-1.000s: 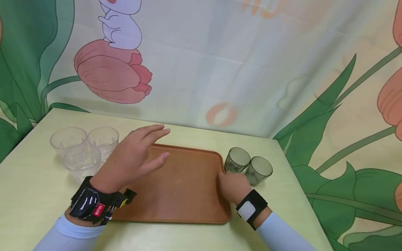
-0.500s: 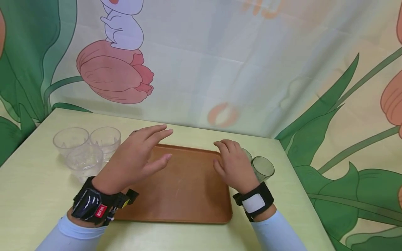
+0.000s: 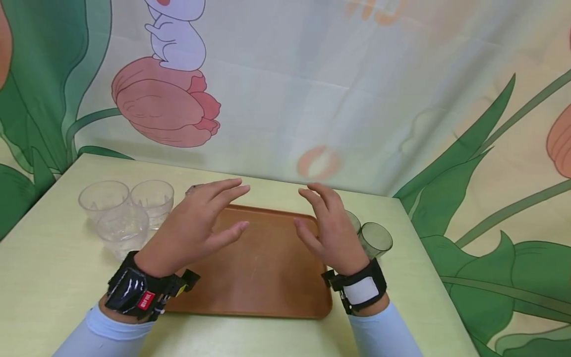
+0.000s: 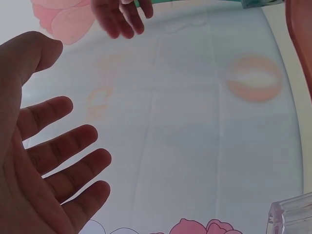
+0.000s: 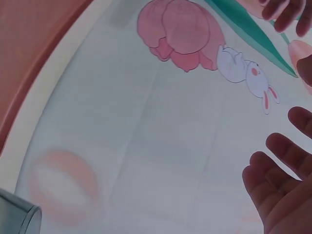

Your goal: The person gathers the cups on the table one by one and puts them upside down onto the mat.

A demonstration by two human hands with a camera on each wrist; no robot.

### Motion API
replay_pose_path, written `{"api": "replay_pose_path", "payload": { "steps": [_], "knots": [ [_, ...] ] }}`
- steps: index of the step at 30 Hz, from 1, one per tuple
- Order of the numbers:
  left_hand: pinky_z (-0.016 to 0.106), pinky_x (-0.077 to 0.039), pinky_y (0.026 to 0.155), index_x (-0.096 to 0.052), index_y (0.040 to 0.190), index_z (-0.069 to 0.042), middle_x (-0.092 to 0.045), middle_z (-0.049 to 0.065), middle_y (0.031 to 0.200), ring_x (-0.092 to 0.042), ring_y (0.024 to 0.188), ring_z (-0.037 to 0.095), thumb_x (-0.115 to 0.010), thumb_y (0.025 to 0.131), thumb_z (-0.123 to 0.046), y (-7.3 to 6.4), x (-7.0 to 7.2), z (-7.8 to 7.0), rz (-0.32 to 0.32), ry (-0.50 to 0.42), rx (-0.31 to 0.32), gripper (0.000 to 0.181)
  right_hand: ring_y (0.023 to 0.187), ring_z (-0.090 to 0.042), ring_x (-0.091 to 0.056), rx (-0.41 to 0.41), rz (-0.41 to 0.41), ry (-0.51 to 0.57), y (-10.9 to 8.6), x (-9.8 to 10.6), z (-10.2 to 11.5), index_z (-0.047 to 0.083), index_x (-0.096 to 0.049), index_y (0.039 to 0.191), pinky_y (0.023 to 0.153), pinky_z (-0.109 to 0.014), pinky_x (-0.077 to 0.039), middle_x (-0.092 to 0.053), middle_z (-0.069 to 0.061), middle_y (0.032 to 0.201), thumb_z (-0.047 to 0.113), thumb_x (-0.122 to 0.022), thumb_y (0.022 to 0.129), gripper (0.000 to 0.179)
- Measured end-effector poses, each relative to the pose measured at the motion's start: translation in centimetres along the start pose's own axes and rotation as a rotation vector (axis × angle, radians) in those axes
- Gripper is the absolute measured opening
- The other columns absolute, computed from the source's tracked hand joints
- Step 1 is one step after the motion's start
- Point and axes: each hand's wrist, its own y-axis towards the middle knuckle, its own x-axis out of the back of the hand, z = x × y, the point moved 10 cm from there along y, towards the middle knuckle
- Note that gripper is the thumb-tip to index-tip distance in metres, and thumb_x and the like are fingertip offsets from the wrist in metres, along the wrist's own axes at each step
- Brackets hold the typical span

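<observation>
Over the left part of the brown tray, my left hand is raised with its fingers spread and nothing in it. My right hand hovers above the tray's right edge, fingers loosely bent, also holding nothing. Just beyond that hand stand two grey-green glasses, one of them mostly hidden behind it. To the left of the tray, near my left hand, three clear cups are grouped together. The left wrist view shows the left fingers apart; in the right wrist view the right fingers are extended.
The pale yellow table carries the tray and the drinkware. Behind it hangs a curtain printed with flowers and a rabbit, reaching down at the table's back edge.
My right hand has lifted off the tray's right edge and moved up, its fingers opening out. The left hand keeps nearly the same pose. Tray, cups and glasses stay in place.
</observation>
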Motion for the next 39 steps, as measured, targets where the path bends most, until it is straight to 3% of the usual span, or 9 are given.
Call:
{"api": "replay_pose_path", "payload": {
  "steps": [18, 39],
  "knots": [
    [0.053, -0.046, 0.105, -0.057, 0.141, -0.011, -0.056, 0.012, 0.143, -0.054, 0.13, 0.031, -0.071, 0.087, -0.04, 0.1, 0.1, -0.3, -0.014, -0.006, -0.011, 0.062, 0.129, -0.032, -0.052, 0.126, -0.118, 0.095, 0.8, 1.4, 3.7, 0.002, -0.052, 0.14, 0.106, -0.044, -0.047, -0.052, -0.02, 0.139, 0.04, -0.056, 0.098, 0.056],
    [0.053, -0.046, 0.104, -0.057, 0.141, -0.012, -0.056, 0.011, 0.144, -0.054, 0.132, 0.029, -0.071, 0.087, -0.04, 0.0, -0.1, -0.1, -0.007, -0.003, -0.006, 0.062, 0.132, -0.031, -0.05, 0.094, -0.078, 0.096, 0.6, 0.1, 2.9, 0.004, -0.051, 0.142, 0.109, -0.043, -0.045, -0.052, -0.017, 0.139, 0.04, -0.056, 0.098, 0.057]
  ]
}}
